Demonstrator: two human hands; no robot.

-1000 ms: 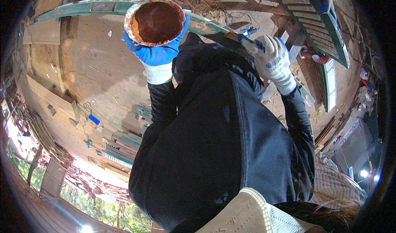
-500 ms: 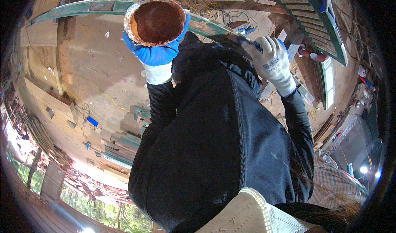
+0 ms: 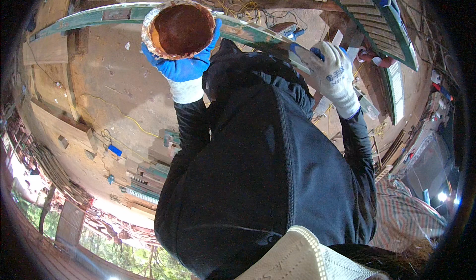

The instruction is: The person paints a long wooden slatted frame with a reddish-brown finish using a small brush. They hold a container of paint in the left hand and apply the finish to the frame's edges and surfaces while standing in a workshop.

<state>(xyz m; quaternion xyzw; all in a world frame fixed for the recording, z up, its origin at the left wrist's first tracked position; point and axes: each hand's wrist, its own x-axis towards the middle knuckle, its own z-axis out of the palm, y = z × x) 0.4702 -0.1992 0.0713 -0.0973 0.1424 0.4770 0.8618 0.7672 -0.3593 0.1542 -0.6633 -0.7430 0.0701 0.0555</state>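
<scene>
My left hand (image 3: 181, 70), in a blue-coated glove with a white cuff, is wrapped round a bowl (image 3: 150, 38) from below. Its rim is crusted with pale, dried residue, and reddish-brown material (image 3: 184, 32) lies inside. Behind it runs a long, narrow board (image 3: 258, 38) with worn green paint, curved by the lens. Near the board's right part, my right hand (image 3: 333, 74) wears a white glove with blue on the finger side. Its fingers curl round something at the board; the glove hides most of it, and I cannot make out what it is.
A green louvred shutter (image 3: 364, 19) leans at the upper right, beside reddish rounded shapes (image 3: 375, 59). Yellow cord (image 3: 238, 4) coils behind the board near a blue power tool (image 3: 293, 33). Wooden planks (image 3: 59, 119) and green-painted pieces (image 3: 148, 176) lie at left.
My left hand and the bowl have shifted slightly left and down. My right hand has moved a little to the right along the board, still curled.
</scene>
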